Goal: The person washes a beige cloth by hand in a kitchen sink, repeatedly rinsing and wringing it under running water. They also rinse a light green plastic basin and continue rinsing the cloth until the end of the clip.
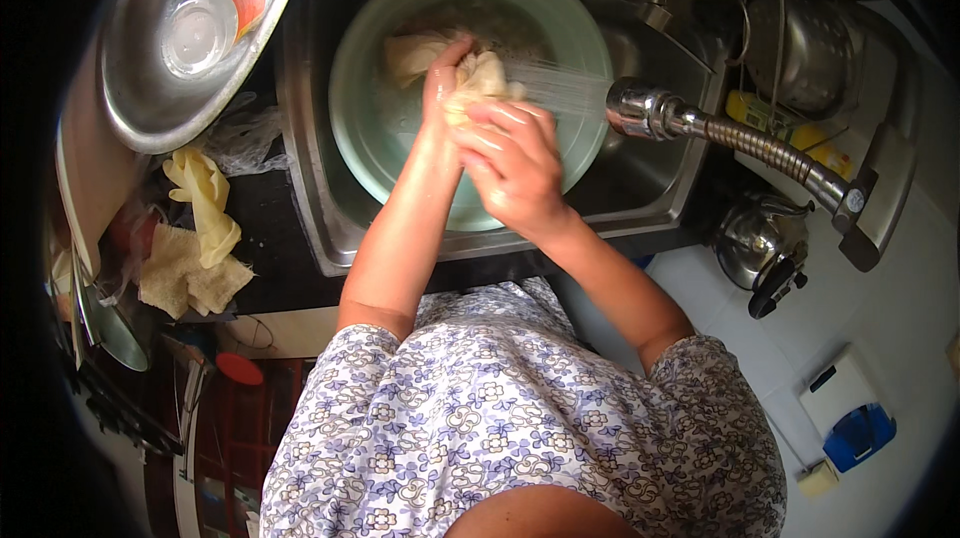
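Over a pale green basin point(360, 155), my two hands hold a wet, cream-coloured crumpled cloth-like piece point(484, 77). My left hand point(442, 84) grips it from the left side, its thumb or finger side uppermost. The fingers of my right hand point(517, 163) curl over its near end, slightly blurred. Another cream part point(411, 58) hangs beyond my left hand, and whether it joins the held piece I cannot tell. From a chrome flexible faucet point(649, 109) on the right, water sprays towards the piece. Cloudy water point(480, 17) lies in the basin.
The basin stands in a stainless steel sink point(652, 170). Left are a metal bowl point(150, 107) holding clear plastic cups, a yellow rubber glove point(202, 193) and a beige rag point(176, 268). A metal kettle point(757, 242) and a perforated metal pot point(799, 50) are at right.
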{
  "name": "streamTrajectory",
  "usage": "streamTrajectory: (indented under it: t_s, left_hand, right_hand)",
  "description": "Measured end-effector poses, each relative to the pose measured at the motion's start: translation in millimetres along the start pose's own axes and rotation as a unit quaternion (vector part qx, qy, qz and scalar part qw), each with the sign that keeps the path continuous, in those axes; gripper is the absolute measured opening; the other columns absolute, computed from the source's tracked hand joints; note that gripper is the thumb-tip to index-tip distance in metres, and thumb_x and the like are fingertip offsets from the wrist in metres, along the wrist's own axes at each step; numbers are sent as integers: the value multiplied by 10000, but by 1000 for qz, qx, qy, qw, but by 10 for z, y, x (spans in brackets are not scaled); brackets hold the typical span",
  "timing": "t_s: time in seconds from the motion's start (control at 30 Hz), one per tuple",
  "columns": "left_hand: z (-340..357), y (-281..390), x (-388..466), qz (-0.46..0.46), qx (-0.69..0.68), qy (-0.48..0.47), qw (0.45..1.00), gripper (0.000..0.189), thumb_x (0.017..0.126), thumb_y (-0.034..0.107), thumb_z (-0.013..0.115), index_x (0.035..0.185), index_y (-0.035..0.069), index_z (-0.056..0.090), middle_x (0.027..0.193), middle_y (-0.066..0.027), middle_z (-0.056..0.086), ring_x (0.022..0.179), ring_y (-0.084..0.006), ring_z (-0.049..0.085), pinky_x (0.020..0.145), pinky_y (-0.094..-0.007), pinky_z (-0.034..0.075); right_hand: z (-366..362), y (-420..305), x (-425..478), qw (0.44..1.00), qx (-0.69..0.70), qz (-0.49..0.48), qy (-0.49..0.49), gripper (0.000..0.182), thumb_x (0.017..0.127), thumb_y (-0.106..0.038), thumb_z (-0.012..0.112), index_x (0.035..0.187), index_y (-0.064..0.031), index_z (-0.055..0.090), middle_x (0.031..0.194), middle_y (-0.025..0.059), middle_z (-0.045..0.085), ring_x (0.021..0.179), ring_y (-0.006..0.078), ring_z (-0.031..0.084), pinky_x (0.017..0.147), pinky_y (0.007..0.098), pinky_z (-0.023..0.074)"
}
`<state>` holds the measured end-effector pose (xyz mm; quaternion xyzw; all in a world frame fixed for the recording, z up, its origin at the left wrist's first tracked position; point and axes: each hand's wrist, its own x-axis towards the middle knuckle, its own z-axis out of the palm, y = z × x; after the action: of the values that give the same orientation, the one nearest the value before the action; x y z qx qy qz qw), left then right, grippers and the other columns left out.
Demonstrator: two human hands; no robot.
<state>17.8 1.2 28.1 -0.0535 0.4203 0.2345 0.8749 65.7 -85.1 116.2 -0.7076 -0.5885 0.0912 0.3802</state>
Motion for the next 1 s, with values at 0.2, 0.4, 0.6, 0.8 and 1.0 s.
streamTrajectory:
  t_s: [0.2, 0.4, 0.6, 0.8, 1.0]
  left_hand:
    - [147, -226, -65, -36, -62, -12, 997, 231, 834, 158, 471, 979, 1, 557, 907, -110, 610, 824, -229, 598, 743, -370, 504]
    - [-133, -43, 328, 81, 233, -23, 969, 280, 883, 216, 433, 971, -25, 545, 865, -109, 600, 771, -212, 584, 750, -305, 474]
    - [342, 27, -59, 1, -8, -6, 1000, 292, 873, 198, 449, 1026, -36, 530, 916, -106, 605, 810, -198, 585, 758, -315, 476]
    - [45, -36, 102, -16, 21, -18, 999, 241, 840, 210, 538, 969, 7, 550, 856, -89, 584, 779, -180, 577, 725, -296, 477]
    - [73, 95, -162, -31, 60, -78, 995, 213, 782, 74, 604, 991, 31, 588, 991, -84, 597, 971, -208, 542, 886, -392, 410]
  right_hand:
    - [300, 678, 343, 855, 155, 489, 72, 194, 740, -205, 655, 826, -36, 614, 935, 91, 593, 863, 185, 554, 759, 304, 435]
    - [545, 494, -8, 959, 48, 268, 82, 276, 715, -253, 675, 853, -30, 592, 948, 147, 568, 867, 253, 547, 787, 329, 428]
    - [461, 684, 241, 889, 110, 412, 169, 221, 721, -205, 648, 829, -24, 584, 893, 136, 573, 816, 256, 551, 746, 332, 438]
    - [508, 855, 184, 909, 107, 395, 81, 172, 734, -167, 664, 808, -36, 582, 816, 84, 590, 768, 169, 553, 715, 320, 447]
    - [52, 1140, -29, 793, 349, 491, 90, 351, 722, -145, 689, 1023, -47, 538, 927, 71, 589, 831, 145, 552, 757, 288, 444]
